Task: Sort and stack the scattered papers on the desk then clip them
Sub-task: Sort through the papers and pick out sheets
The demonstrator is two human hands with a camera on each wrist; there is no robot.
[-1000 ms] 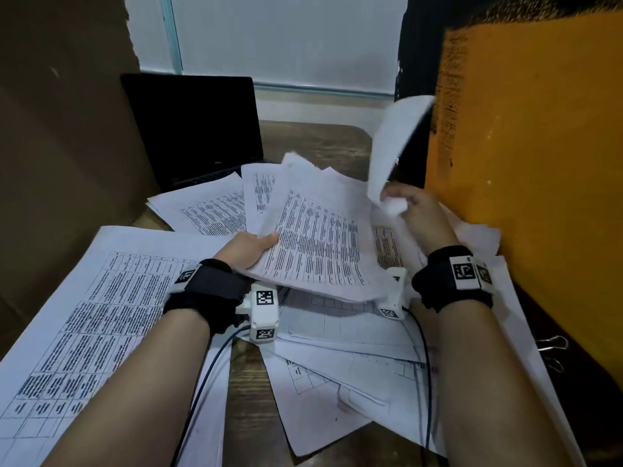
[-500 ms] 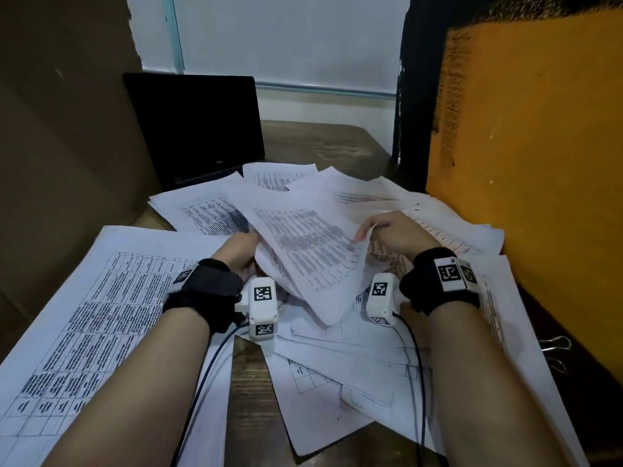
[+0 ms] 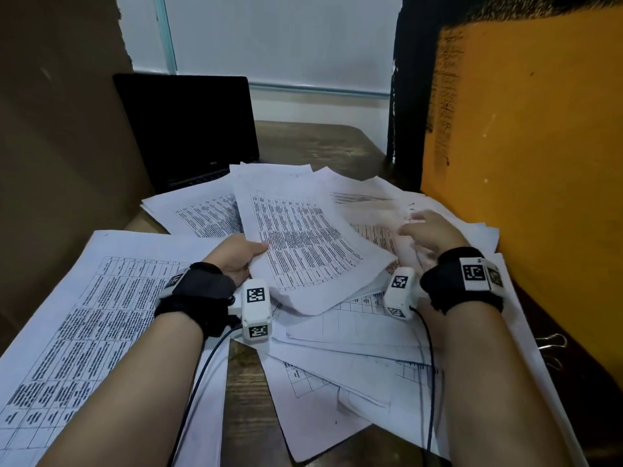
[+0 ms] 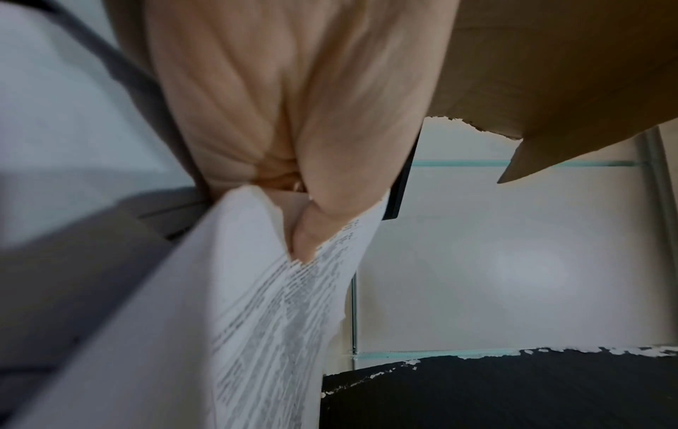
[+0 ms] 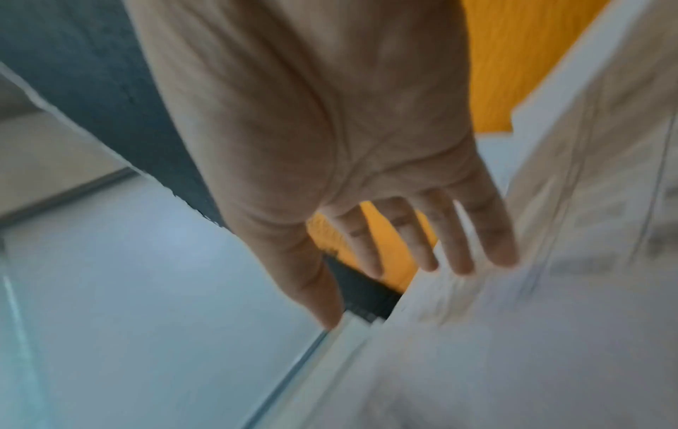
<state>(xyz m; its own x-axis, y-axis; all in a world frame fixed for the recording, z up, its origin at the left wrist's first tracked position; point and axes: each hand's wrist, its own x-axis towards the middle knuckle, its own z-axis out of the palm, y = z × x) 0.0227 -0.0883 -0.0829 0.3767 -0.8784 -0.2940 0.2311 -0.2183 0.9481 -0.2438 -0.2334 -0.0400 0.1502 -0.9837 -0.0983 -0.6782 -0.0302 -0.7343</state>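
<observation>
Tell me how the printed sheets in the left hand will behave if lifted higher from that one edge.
Probably floppy: the printed sheets already curve and sag away from the left hand. Probably light, since a thumb pinch holds them. The loose edges may fan apart or slip.

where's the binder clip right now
In the head view the metal wire binder clip lies at the desk's far right edge, beside the scattered white papers and just under the orange panel, untouched by either hand.
</observation>
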